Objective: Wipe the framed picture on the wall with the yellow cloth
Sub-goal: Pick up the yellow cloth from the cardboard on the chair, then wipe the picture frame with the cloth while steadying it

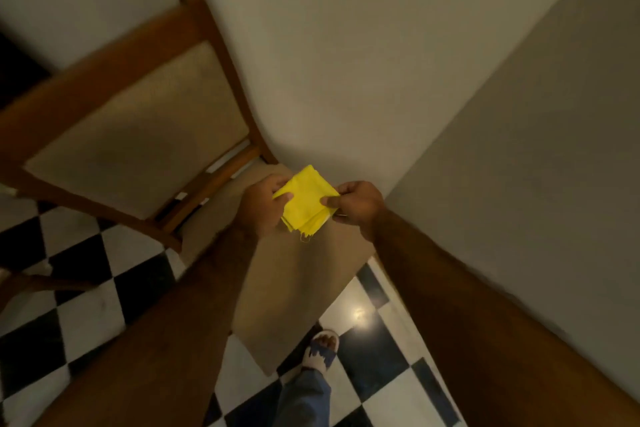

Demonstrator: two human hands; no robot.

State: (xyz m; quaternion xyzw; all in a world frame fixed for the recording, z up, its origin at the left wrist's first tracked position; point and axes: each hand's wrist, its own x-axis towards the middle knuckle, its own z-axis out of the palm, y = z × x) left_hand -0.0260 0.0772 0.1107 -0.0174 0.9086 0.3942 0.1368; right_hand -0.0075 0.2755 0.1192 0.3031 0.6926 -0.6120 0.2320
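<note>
A folded yellow cloth (pixel 306 203) is held in front of me, above the seat of a wooden chair. My left hand (pixel 261 206) pinches its left edge between thumb and fingers. My right hand (pixel 358 204) pinches its right edge the same way. Frayed threads hang from the cloth's lower corner. No framed picture is in view; only bare wall shows above and to the right.
A wooden chair (pixel 138 135) with a beige padded back and seat stands against the pale wall (pixel 346 45) in a corner. The floor (pixel 86 288) is black and white checked tile. My foot in a sandal (pixel 320 350) stands beside the seat.
</note>
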